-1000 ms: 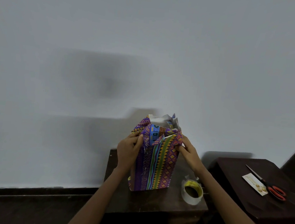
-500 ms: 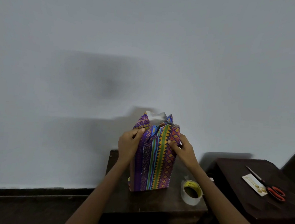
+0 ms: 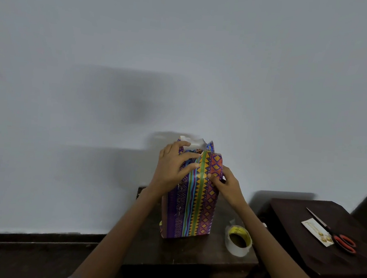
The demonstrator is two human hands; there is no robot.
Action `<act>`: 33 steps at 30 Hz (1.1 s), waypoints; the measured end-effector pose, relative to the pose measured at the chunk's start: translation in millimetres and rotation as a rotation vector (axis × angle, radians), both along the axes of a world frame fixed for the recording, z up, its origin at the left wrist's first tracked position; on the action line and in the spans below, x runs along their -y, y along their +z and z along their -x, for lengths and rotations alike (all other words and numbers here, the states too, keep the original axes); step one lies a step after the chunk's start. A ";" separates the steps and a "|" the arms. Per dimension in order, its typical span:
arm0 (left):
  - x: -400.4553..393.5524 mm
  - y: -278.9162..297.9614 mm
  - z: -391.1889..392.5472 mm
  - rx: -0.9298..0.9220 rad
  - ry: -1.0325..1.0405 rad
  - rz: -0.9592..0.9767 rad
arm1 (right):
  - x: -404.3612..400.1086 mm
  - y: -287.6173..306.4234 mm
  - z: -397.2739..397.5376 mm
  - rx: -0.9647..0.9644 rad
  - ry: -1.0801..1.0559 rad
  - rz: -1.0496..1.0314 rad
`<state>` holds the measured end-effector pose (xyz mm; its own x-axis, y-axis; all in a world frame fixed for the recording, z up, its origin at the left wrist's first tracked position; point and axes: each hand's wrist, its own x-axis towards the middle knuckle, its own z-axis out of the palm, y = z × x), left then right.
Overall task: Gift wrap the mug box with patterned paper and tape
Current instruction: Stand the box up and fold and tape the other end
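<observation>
Both hands on the wrapped box, upright on the small table. In the last second my left hand moved from the side up over the top, fingers spread and pressing the loose paper down; right hand slid lower, thumb and fingers pinching the right corner fold. Top end is closing but not yet taped, I'd say. Tape roll sits just right, untouched; scissors lie on the other table.

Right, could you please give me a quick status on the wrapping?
Left hand and right hand both pressing paper on the upright wrapped box. Top flaps not taped. Tape roll idle beside it. Nothing in the way.
</observation>
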<state>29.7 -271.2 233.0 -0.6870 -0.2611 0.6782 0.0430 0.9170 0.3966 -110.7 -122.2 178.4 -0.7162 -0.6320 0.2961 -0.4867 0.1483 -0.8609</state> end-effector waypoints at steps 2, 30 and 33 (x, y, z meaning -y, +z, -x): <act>3.1 9.0 6.2 0.076 0.004 0.017 | 1.1 0.5 0.5 -0.001 -0.002 -0.005; 33.2 56.2 16.7 0.439 0.039 0.279 | -1.2 -1.8 2.1 0.007 0.029 -0.026; 26.0 34.8 13.1 0.326 0.057 0.079 | -0.1 -1.3 1.6 0.011 0.039 -0.028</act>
<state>16.7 -297.2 267.7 -0.8568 -0.2605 0.4451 -0.1262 0.9427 0.3088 -112.4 -122.1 177.1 -0.6937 -0.6677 0.2702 -0.4833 0.1534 -0.8619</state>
